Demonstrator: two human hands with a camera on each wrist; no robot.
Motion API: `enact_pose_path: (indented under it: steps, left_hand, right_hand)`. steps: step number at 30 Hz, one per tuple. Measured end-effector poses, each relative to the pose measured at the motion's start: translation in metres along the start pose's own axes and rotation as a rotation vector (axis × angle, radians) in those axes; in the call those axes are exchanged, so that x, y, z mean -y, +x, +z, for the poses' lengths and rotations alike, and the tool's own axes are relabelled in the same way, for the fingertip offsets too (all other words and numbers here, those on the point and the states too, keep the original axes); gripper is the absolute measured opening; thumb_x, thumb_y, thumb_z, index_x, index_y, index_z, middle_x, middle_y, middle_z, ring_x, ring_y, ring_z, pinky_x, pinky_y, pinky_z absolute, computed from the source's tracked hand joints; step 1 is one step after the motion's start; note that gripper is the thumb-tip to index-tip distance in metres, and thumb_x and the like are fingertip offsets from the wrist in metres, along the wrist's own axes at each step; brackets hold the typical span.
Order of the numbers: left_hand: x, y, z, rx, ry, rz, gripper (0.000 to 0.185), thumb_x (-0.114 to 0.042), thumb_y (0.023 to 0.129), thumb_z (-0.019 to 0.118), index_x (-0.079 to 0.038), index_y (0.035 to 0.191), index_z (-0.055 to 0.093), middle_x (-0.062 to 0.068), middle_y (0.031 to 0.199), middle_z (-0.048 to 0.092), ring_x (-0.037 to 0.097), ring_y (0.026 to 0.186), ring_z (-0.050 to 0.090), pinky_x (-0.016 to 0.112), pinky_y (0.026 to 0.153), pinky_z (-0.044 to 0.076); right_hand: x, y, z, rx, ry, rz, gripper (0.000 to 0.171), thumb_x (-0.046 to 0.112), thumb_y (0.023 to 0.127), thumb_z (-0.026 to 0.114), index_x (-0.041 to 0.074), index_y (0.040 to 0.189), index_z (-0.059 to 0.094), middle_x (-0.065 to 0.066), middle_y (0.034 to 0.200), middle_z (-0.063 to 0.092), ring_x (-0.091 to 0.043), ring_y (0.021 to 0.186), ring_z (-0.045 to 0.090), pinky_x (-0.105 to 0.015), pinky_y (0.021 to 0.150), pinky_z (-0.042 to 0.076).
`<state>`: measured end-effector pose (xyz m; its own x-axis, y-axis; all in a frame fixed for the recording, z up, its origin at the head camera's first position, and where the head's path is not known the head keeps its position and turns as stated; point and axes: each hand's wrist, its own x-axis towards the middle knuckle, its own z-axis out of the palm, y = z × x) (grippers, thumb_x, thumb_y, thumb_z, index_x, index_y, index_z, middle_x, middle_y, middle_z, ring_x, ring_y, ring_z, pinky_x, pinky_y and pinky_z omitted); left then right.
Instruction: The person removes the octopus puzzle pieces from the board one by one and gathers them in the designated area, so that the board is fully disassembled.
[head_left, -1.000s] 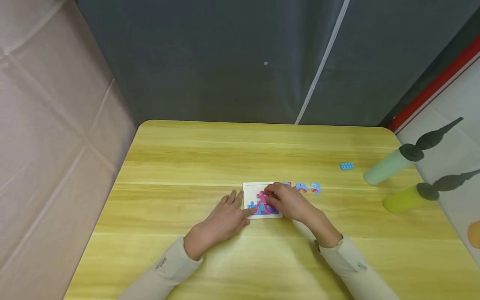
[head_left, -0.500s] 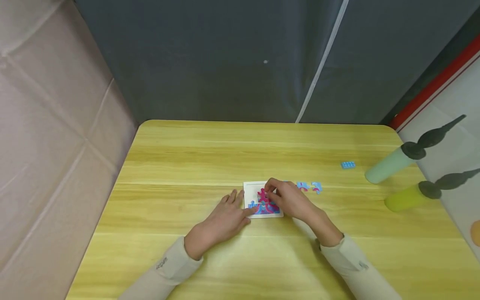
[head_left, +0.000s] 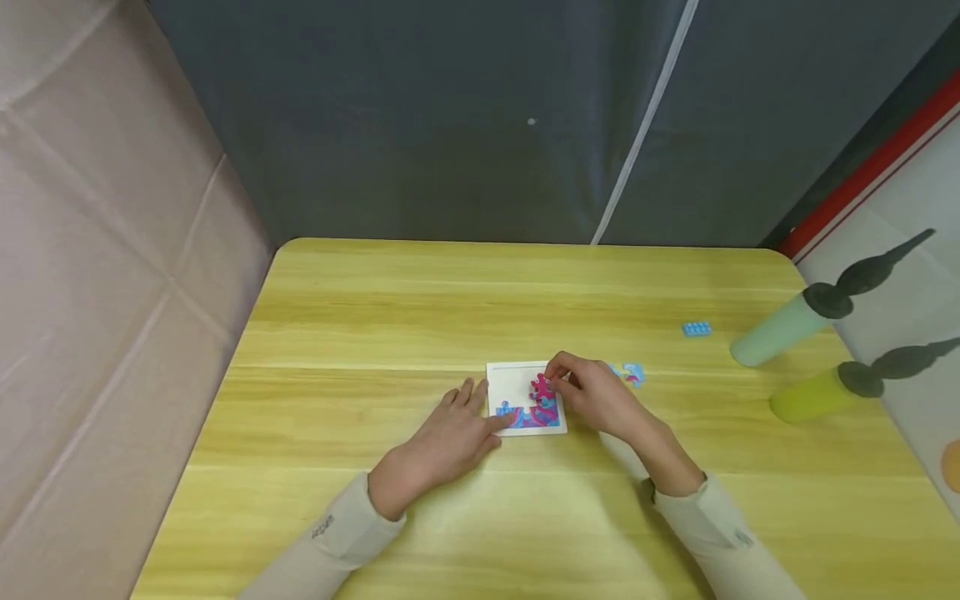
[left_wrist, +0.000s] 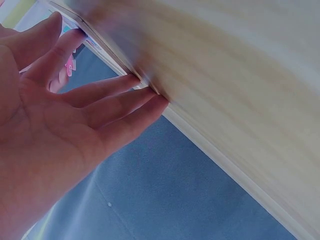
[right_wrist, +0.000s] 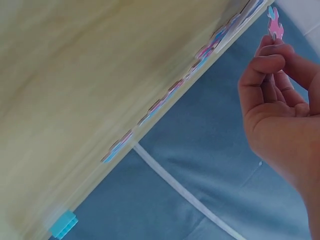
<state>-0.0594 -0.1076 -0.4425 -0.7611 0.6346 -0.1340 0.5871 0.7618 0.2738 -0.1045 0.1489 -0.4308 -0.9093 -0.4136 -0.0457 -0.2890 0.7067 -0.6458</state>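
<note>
A white puzzle tray point(head_left: 513, 377) lies on the table with blue and pink jigsaw pieces point(head_left: 538, 416) fitted along its near side. My left hand point(head_left: 448, 440) rests at the tray's left edge, fingers extended, the thumb on the fitted pieces. In the left wrist view the left hand's point(left_wrist: 75, 115) fingertips touch the table and tray edge. Over the tray's right half, my right hand point(head_left: 606, 402) pinches a pink puzzle piece point(head_left: 541, 387) between thumb and fingertips. The right wrist view shows this puzzle piece point(right_wrist: 275, 25) held upright, clear of the tray.
Loose puzzle pieces point(head_left: 633, 373) lie right of the tray, partly behind my right hand; the right wrist view shows them in a row point(right_wrist: 155, 107). Farther right are a blue toy brick point(head_left: 697, 329), a pale green cylinder point(head_left: 780, 331) and a yellow-green cylinder point(head_left: 813, 397), both dark-topped.
My right hand has carried the pink puzzle piece from the tray's middle to its right side, covering more of the loose pieces. The left hand has stayed in place.
</note>
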Motion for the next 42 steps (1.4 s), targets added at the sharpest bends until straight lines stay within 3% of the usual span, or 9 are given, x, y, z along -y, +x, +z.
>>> enact_pose_path:
  steps: [42]
  left_hand:
    - [-0.001, -0.001, 0.0, -0.024, -0.035, 0.009, 0.039, -0.03, 0.105, 0.061, -0.025, 0.143, 0.064, 0.034, 0.16, 0.037, 0.057, 0.146, 0.037, 0.065, 0.114, 0.041]
  right_hand:
    - [-0.017, -0.017, -0.015, -0.02, 0.039, 0.052, 0.009, 0.006, 0.102, 0.062, 0.012, 0.106, 0.068, -0.007, 0.075, 0.067, -0.01, 0.059, 0.047, -0.022, 0.052, 0.042]
